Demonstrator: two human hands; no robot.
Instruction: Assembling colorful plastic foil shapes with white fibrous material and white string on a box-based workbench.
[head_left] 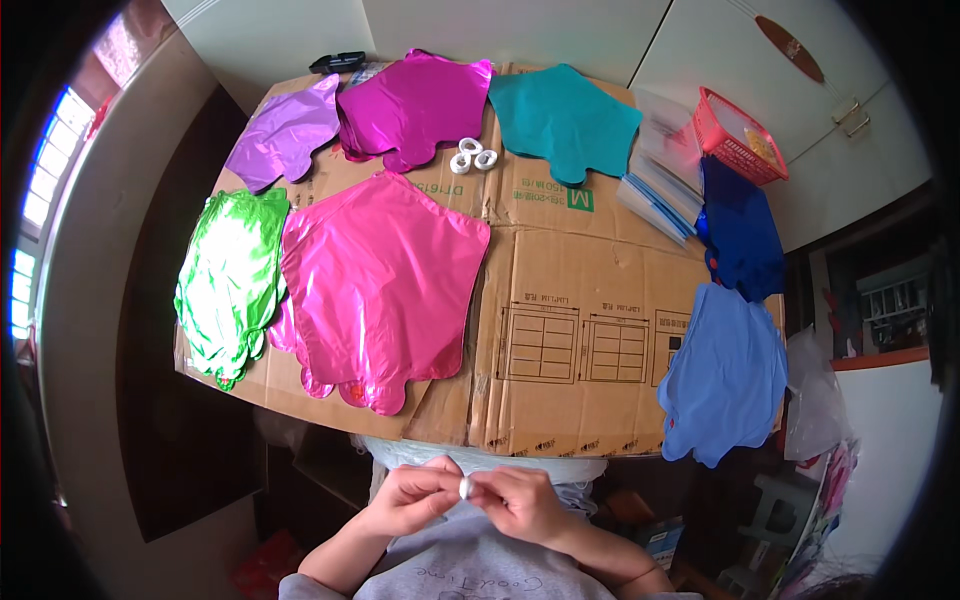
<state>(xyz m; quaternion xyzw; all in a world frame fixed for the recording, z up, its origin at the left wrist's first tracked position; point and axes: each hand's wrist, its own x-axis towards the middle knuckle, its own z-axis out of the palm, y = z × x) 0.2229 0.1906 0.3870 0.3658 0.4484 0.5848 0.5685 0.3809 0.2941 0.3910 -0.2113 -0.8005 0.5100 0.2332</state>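
Observation:
My left hand (415, 497) and my right hand (522, 503) meet close to my chest, below the near edge of the cardboard sheet (560, 300). Together they pinch a small white roll of tape (465, 487) between the fingertips. On the cardboard just beyond them lies a flat pink foil balloon (385, 285), with more pink foil showing under it.
Flat foil balloons ring the cardboard: green (232, 280) at left, purple (285, 133), magenta (415, 105) and teal (563, 120) at the back, dark blue (742, 235) and light blue (725, 375) at right. Three white tape rolls (472, 155), clear bags (662, 195) and a red basket (738, 135) lie farther back.

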